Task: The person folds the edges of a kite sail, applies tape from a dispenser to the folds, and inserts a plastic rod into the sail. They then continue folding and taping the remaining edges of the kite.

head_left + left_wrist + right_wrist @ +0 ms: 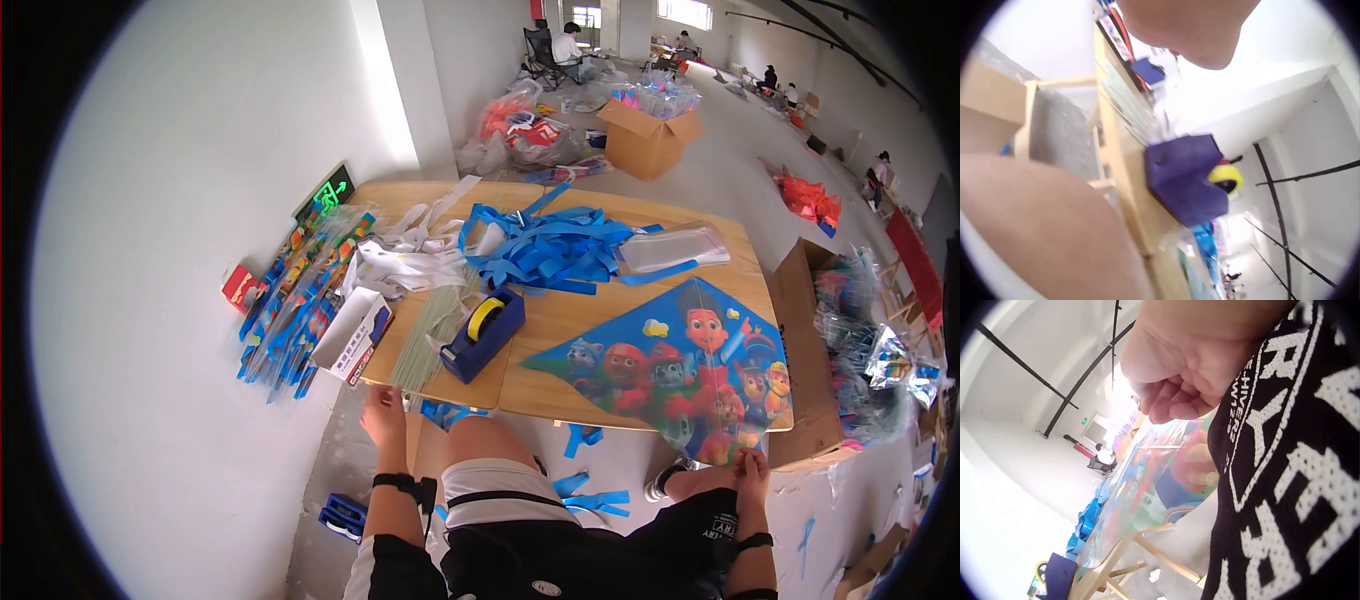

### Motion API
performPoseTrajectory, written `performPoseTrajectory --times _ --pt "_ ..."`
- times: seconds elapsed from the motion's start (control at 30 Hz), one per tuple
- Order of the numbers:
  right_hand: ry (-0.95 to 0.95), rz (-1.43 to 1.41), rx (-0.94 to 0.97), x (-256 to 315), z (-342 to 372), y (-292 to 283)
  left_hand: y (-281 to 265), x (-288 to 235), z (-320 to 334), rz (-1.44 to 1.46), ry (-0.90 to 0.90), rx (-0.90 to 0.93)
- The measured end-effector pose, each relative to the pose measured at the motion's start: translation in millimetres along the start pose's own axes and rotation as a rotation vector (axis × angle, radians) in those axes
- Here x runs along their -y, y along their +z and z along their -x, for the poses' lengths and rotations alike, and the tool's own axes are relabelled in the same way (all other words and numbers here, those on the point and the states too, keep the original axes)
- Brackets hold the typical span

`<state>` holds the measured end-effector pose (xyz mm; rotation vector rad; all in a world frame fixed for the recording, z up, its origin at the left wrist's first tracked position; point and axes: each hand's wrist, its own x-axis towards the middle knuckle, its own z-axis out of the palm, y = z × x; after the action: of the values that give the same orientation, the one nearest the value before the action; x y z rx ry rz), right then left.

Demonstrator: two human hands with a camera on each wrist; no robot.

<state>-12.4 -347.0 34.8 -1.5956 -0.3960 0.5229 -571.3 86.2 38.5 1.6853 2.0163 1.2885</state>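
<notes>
While one kite lies by your right hand: stock at the table

Cartoon-print kite (650, 365), one: on the right of the wooden table (470, 388), ahead of your right hand (752, 478), long axis running left to right, lower part overhanging the near edge. Your right hand, the nearer, pinches that overhang. Your left hand (384, 418), well apart from the kite, is by the near ends of the thin sticks (425, 345), one bundle; whether it grips any cannot be told. Blue tape dispensers, two: one on the table (487, 340), one on the floor (343, 517). Blue strips (560, 245), one heap.

left hand (1188, 28): cropped, left wrist view | kite (1129, 500): blurred, right wrist view
</notes>
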Motion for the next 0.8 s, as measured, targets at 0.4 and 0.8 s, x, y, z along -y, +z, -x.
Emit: performPoseTrajectory --times 0.4,0.8 --pt "0.019 -0.091 0.013 0.4 -4.8 13.6 12.7 5.9 11.9 -0.242 0.102 0.200" --pt "0.010 -0.101 0.042 -2.2 -1.7 3.3 31.2 6.7 5.9 -0.263 0.177 0.147"
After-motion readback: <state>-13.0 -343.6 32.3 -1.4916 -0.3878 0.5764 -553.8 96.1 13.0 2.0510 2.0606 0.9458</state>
